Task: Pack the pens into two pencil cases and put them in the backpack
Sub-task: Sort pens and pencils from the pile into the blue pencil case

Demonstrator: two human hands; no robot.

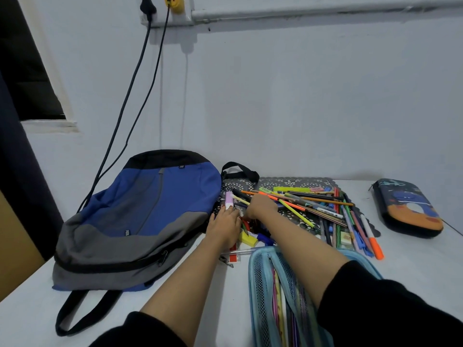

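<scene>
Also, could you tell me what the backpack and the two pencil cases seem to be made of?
The backpack looks like matte woven fabric, probably synthetic: it slumps and creases. The light-blue pencil case is soft mesh with fabric trim; pens show through it. The dark printed pencil case seems a stiff moulded shell, holding its rounded shape.

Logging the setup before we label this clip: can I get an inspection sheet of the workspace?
Surface: white table; dark patterned mat under the pens.
Job's things: backpack lying flat at left; loose pens piled on the mat; light blue mesh case open, pens inside; dark case at right, closed.
Clutter: yellow block by the left hand, kind unclear.
Hands: left hand on the pile, fingers straight; right hand over the pens, grip hidden.
Cables: two dark cables hang from wall plugs down behind the backpack.
Surroundings: pale wall; dark window at left.
</scene>
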